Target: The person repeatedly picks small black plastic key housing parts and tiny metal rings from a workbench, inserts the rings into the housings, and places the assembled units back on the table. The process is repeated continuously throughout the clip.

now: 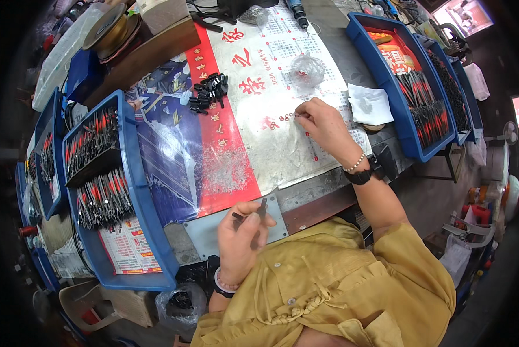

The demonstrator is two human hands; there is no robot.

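My left hand (245,237) is curled around several small dark stick-like parts (262,208) near the front edge of the table. Their ends stick out between the fingers; their exact kind does not show. Farther right, my right hand (326,127) reaches onto the paper sheet, thumb and forefinger pinched together beside a short row of small reddish-brown rings (282,118). Whatever lies between those fingertips is hidden. A pile of small black parts (209,92) lies on the red strip of the paper, far left of my right hand.
Blue trays (129,173) with bundles of black and orange-red slender tools flank me on the left; another blue tray (412,124) sits on the right. A clear plastic bag (307,70), a white cloth or tissue (368,104) and a screwdriver-like tool (297,13) lie on the table.
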